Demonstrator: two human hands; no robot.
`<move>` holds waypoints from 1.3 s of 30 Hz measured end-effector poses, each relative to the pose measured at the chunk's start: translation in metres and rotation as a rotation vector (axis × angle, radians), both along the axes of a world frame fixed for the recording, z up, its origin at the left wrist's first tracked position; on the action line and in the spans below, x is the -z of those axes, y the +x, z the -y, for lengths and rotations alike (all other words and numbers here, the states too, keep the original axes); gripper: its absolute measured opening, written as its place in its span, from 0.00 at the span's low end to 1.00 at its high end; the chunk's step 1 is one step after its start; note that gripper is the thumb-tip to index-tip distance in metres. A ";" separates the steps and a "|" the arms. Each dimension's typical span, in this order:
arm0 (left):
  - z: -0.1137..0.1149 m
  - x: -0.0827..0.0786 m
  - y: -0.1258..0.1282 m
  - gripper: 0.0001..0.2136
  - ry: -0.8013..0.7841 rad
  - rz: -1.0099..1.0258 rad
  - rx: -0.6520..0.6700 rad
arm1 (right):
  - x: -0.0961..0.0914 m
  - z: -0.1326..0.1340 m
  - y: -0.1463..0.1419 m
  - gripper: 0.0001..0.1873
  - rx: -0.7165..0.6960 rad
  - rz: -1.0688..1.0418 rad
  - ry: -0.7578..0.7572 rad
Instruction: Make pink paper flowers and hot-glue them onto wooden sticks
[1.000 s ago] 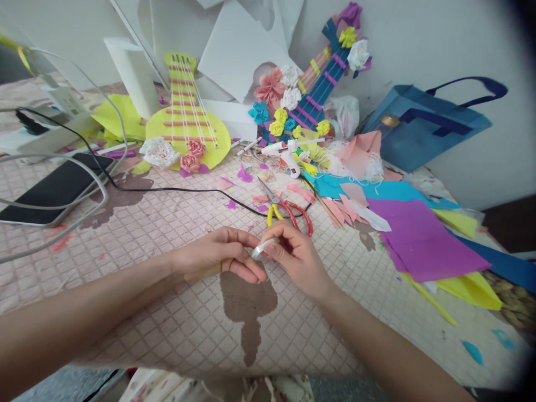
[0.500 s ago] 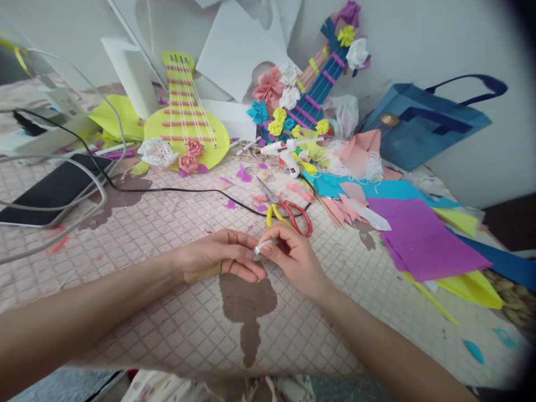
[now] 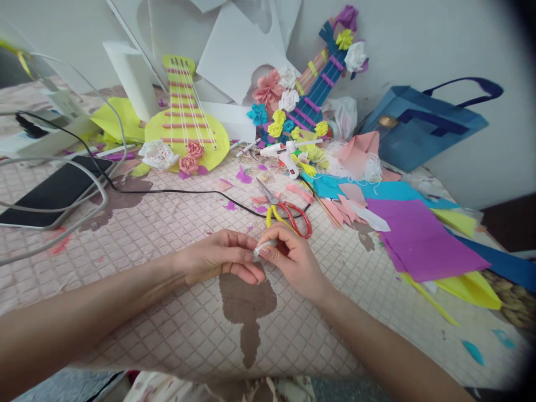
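My left hand [image 3: 220, 259] and my right hand [image 3: 293, 259] meet just above the pink quilted cloth [image 3: 167, 223], fingers pinched together. Between the fingertips sits a small white paper strip [image 3: 263, 248], partly rolled, and both hands grip it. Most of the strip is hidden by the fingers. Scissors with red and yellow handles [image 3: 285, 211] lie just beyond my right hand. A white glue gun [image 3: 285, 151] rests farther back.
A yellow paper guitar [image 3: 184, 120] and a blue flower-covered guitar [image 3: 310, 95] lean at the back. Purple paper sheets [image 3: 419, 237] with other coloured sheets and scraps spread on the right, by a blue bag [image 3: 422, 125]. A black phone [image 3: 54, 190] and cables [image 3: 167, 191] lie left.
The strip's open loop has been pressed tighter between the fingertips and now looks smaller. Both hands stay in about the same place.
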State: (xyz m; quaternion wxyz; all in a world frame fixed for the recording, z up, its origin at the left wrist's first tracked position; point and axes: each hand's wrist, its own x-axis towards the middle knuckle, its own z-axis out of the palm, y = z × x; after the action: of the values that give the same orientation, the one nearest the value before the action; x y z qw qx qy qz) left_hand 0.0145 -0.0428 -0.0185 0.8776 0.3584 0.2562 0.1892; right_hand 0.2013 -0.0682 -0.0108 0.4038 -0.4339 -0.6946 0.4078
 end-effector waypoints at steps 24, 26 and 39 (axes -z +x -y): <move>-0.005 -0.001 -0.003 0.10 -0.073 0.045 0.059 | -0.001 0.000 0.003 0.09 -0.002 0.007 -0.018; -0.005 -0.002 -0.003 0.10 -0.078 0.048 0.066 | -0.001 0.000 0.003 0.09 -0.007 0.004 -0.018; -0.003 0.002 -0.002 0.08 -0.016 0.036 0.049 | -0.003 0.001 0.000 0.08 -0.011 0.001 0.008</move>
State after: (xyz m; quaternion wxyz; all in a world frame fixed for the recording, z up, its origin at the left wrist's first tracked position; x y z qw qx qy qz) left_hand 0.0120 -0.0395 -0.0201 0.8892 0.3541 0.2330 0.1722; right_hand 0.2015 -0.0689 -0.0082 0.4029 -0.4284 -0.6988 0.4072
